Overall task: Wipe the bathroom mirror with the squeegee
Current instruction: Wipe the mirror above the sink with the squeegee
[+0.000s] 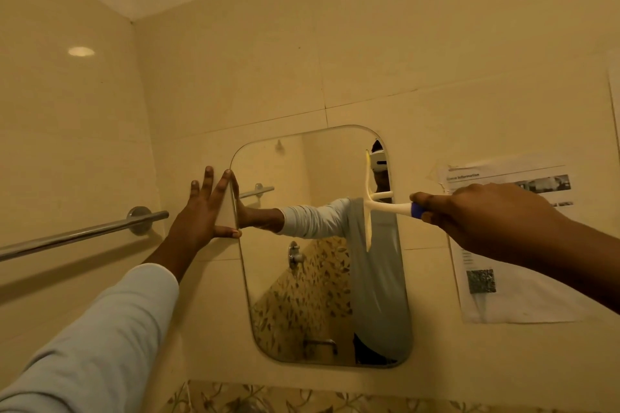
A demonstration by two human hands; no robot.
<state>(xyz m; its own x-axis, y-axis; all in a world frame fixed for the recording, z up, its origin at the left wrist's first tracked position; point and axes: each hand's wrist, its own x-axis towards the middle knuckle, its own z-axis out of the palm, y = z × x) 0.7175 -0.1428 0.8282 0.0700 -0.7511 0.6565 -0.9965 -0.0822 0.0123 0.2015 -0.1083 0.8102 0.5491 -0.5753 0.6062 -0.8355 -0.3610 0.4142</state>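
Observation:
A frameless mirror (302,278) with rounded corners hangs on the beige tiled wall. My right hand (486,214) grips the blue-and-white handle of a white squeegee (369,201). Its blade stands vertical against the glass near the mirror's upper right edge. My left hand (204,208) lies flat on the wall with fingers spread, the index finger and thumb touching the mirror's left edge. The glass reflects my arm, grey sleeve and headset.
A chrome towel bar (84,231) runs along the left wall toward the corner. A printed paper sheet (510,278) is taped to the wall right of the mirror. Floral patterned tiles (268,402) start below the mirror.

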